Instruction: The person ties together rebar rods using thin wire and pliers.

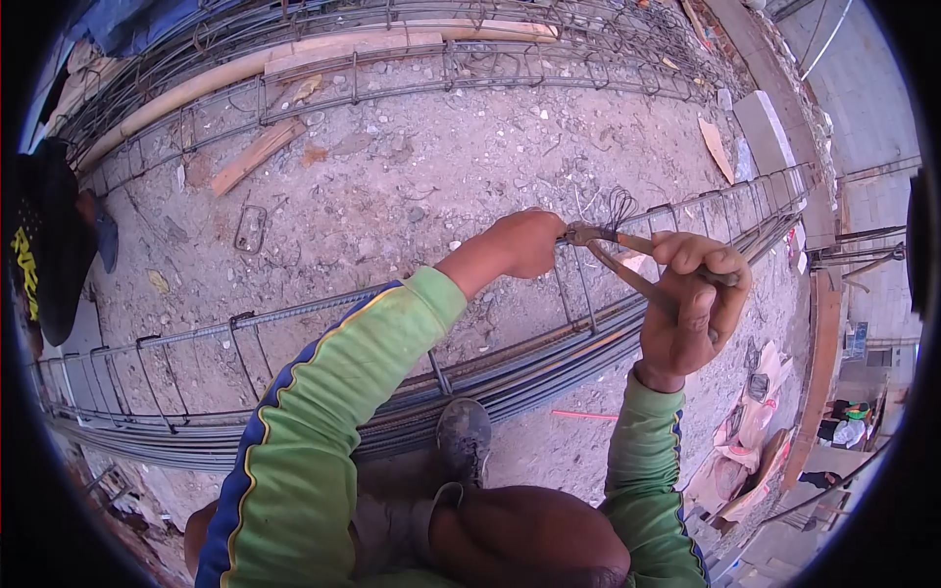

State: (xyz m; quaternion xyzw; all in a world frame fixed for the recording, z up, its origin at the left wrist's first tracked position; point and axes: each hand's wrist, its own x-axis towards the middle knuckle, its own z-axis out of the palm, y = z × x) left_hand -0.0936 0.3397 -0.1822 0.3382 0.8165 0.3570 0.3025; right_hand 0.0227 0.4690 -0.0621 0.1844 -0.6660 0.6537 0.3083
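Note:
My right hand (pixel 691 299) is wrapped round the handles of a pair of pincers (pixel 627 257), their jaws pointing left. At the jaws, my left hand (pixel 524 245) is closed over a long ribbed bar of the rebar frame (pixel 304 307); what its fingers pinch is too small to make out. A loose bunch of thin tie wire (pixel 619 208) sticks up just above the pincers. Dark stirrups hang across the frame on both sides of my hands. Below them runs a bundle of long steel bars (pixel 520 377).
More rebar cages (pixel 353 78) and a long wooden pole (pixel 211 83) lie at the top. A wood piece (pixel 257 157) and a loose stirrup (pixel 251 228) are on the gravel. My shoe (pixel 464 436) is beside the bars. Another person (pixel 49 245) is at the far left.

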